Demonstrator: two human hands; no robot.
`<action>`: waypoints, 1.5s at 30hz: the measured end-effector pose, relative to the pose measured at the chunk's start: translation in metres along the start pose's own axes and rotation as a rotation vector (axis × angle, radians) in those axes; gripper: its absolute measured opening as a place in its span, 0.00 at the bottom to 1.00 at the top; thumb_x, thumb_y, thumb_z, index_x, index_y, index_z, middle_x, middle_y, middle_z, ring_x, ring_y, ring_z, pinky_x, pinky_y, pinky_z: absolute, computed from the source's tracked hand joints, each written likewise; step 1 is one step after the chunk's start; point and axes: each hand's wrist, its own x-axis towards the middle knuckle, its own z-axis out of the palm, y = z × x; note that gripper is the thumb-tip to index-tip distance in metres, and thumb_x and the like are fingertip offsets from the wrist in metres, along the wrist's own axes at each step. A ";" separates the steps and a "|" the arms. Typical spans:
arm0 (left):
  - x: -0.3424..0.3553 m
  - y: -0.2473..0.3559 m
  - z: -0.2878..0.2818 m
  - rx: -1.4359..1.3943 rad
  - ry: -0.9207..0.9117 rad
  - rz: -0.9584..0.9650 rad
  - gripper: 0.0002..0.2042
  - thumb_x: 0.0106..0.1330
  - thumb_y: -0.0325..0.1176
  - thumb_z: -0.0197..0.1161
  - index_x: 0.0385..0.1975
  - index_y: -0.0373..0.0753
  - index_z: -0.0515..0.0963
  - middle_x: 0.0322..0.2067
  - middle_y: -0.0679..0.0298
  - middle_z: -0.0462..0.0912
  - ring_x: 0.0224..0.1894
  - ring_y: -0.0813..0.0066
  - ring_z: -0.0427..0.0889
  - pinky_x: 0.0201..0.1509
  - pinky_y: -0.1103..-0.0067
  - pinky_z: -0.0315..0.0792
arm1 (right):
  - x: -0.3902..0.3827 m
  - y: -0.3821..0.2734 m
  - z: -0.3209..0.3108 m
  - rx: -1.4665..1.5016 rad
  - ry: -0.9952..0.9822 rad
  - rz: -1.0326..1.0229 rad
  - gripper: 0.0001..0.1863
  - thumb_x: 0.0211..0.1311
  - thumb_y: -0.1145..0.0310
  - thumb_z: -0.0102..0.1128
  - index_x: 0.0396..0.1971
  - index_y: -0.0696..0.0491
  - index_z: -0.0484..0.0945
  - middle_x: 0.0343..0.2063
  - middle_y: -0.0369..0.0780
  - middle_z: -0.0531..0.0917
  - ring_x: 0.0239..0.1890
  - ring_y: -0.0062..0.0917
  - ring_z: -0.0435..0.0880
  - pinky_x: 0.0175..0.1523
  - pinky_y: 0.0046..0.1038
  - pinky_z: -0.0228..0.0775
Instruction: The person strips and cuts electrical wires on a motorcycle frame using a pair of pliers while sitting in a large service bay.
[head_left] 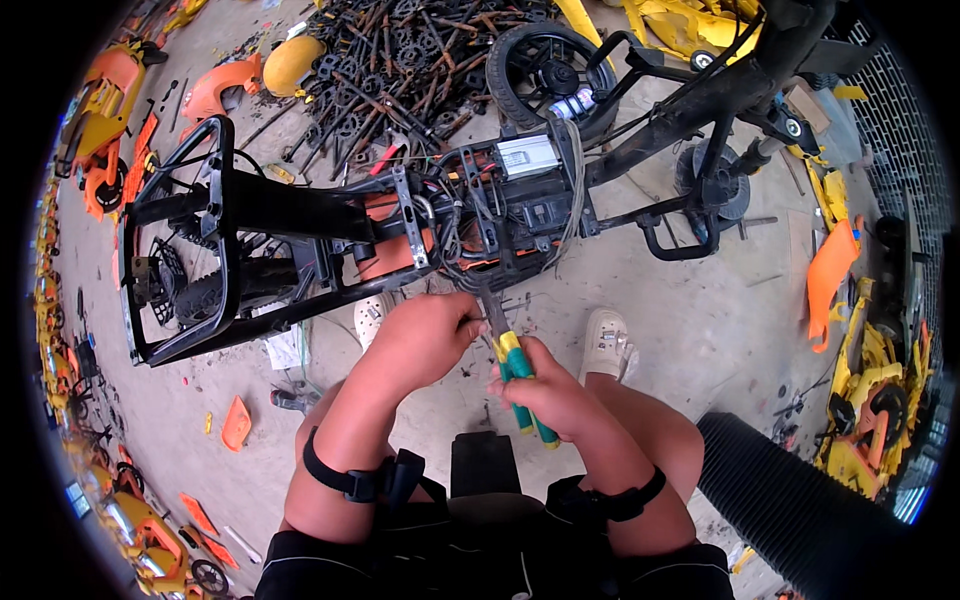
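Observation:
A black scooter frame (285,207) lies across the floor before me, its middle full of dark wiring (575,190) and a silver metal box (528,156). My right hand (555,398) is wrapped round a pair of pliers (517,362) with green and yellow handles. Their jaws point away from me, at the cables along the frame's near edge. Just left of the jaws, my left hand (415,335) is closed with thumb and fingers drawn together. What it pinches, if anything, is too small to make out.
Beyond the frame rise a heap of rusty metal parts (390,80) and a black wheel (553,75). Yellow and orange body panels line both sides, one orange panel (835,280) at the right. A black ribbed object (790,510) lies at the lower right. My shoes (606,345) are near the frame.

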 end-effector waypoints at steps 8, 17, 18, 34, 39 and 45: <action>-0.002 0.000 0.004 -0.127 0.067 0.060 0.08 0.66 0.33 0.64 0.37 0.36 0.79 0.25 0.51 0.80 0.28 0.51 0.79 0.34 0.67 0.73 | 0.001 -0.003 0.012 -0.042 0.017 -0.067 0.20 0.64 0.73 0.58 0.55 0.55 0.67 0.36 0.37 0.77 0.34 0.20 0.78 0.40 0.27 0.73; -0.010 0.014 0.004 -0.344 0.121 0.114 0.05 0.65 0.31 0.64 0.37 0.38 0.79 0.28 0.53 0.82 0.30 0.52 0.81 0.34 0.68 0.74 | -0.014 -0.005 0.014 -0.380 0.212 -0.326 0.18 0.63 0.69 0.59 0.50 0.56 0.67 0.31 0.41 0.81 0.32 0.26 0.82 0.41 0.30 0.74; -0.010 0.016 0.006 -0.359 0.130 0.114 0.05 0.66 0.31 0.64 0.36 0.38 0.79 0.28 0.54 0.82 0.30 0.53 0.81 0.34 0.69 0.74 | -0.015 -0.001 0.015 -0.356 0.227 -0.362 0.18 0.63 0.70 0.59 0.50 0.56 0.67 0.31 0.40 0.81 0.32 0.26 0.82 0.40 0.30 0.73; -0.029 0.034 0.026 -0.416 0.300 0.045 0.03 0.66 0.25 0.61 0.33 0.36 0.74 0.25 0.53 0.78 0.28 0.53 0.78 0.34 0.70 0.72 | -0.040 -0.010 0.028 -0.812 0.629 -0.555 0.25 0.54 0.74 0.59 0.54 0.56 0.68 0.40 0.47 0.79 0.36 0.44 0.83 0.42 0.35 0.75; -0.034 0.018 0.021 -0.549 0.295 -0.043 0.03 0.69 0.24 0.59 0.33 0.34 0.74 0.26 0.62 0.78 0.28 0.73 0.77 0.33 0.76 0.71 | -0.044 -0.024 -0.016 0.171 0.613 -0.339 0.23 0.55 0.75 0.54 0.54 0.54 0.67 0.37 0.40 0.78 0.36 0.33 0.80 0.40 0.36 0.73; -0.037 0.022 0.024 -1.011 0.148 0.234 0.03 0.72 0.25 0.58 0.38 0.34 0.77 0.36 0.66 0.80 0.40 0.79 0.77 0.47 0.80 0.72 | -0.062 -0.024 -0.027 0.740 0.335 -0.414 0.24 0.52 0.71 0.48 0.52 0.55 0.70 0.43 0.46 0.80 0.45 0.36 0.78 0.53 0.35 0.69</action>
